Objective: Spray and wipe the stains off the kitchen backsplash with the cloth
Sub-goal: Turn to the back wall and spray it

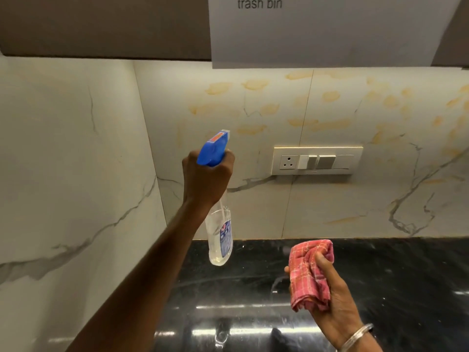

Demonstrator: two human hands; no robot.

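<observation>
To the left of both hands a pale marble side wall [63, 161] meets the backsplash [253, 204] at a corner. The left hand [206, 177] is raised in front of that corner, its fingers wrapped tight round the neck of a spray bottle [220, 235]; the blue trigger head [213, 148] sticks out above the fist and points up and to the right at the wall, while the clear body with its blue label hangs below the wrist, well above the counter. Above and to the right of this hand, yellow-orange stains [253, 129] are scattered across the marble tiles, continuing past a vertical tile joint toward the right edge. A switch plate [317, 160] with a socket and rockers sits on the wall between the two hands in height, to the right of the bottle head. Overhead, a white sheet [330, 41] printed "trash bin" hangs from the dark cabinet [101, 24]. Lower and to the right, the right hand [332, 301] is closed on a bunched pink checked cloth [308, 275], thumb pressed across its front, held over the glossy black countertop [241, 313] and clear of the wall. A metal bangle [356, 336] circles that wrist.
</observation>
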